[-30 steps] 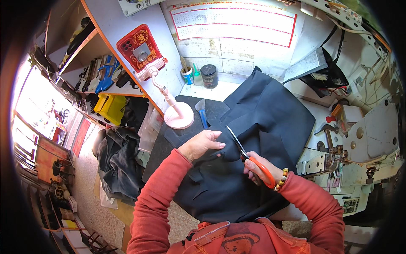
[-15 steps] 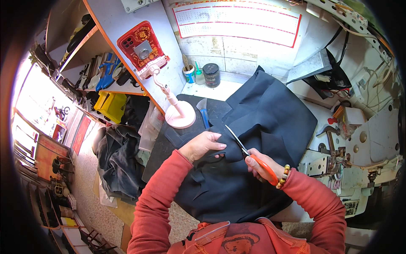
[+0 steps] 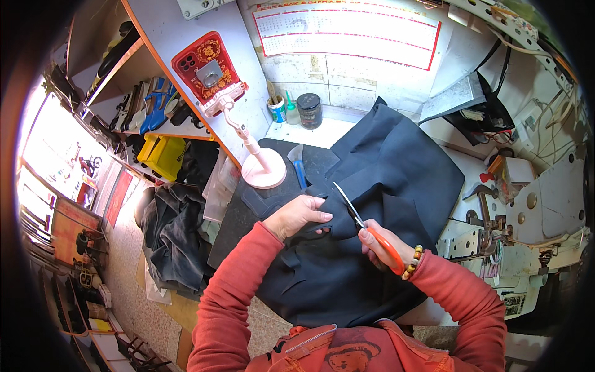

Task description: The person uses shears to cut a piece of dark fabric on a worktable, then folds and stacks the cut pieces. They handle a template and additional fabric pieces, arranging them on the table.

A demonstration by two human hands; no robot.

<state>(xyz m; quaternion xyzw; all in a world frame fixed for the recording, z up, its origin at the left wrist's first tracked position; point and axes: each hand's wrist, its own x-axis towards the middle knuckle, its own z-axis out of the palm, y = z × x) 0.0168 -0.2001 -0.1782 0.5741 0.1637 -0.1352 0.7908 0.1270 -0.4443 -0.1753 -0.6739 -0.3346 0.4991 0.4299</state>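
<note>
A large sheet of black fabric (image 3: pixel 409 155) spreads over the worktable and hangs toward my lap, with a notched, cut edge on its near left part. My left hand (image 3: pixel 299 217) pinches the fabric between thumb and fingers. In my right hand (image 3: pixel 381 245) are scissors (image 3: pixel 388 251) with orange handles. Their metal blades point up and to the left over the fabric, just right of my left hand. Whether the blades grip cloth is hard to make out. Beyond my left hand lies a blue-handled knife (image 3: pixel 299 170) on a dark mat (image 3: pixel 319 158).
A pink stand (image 3: pixel 263 170) holds a phone in a red case (image 3: pixel 207 65) at the left. Behind sit a dark jar (image 3: pixel 309 111) and a small green-tipped bottle (image 3: pixel 291 110). A sewing machine (image 3: pixel 533 211) stands at the right. Dark clothes (image 3: pixel 176 229) are heaped at the left.
Both hands and the scissors have shifted only slightly. The fabric between my left hand and the blades has moved a little; both holds are the same.
</note>
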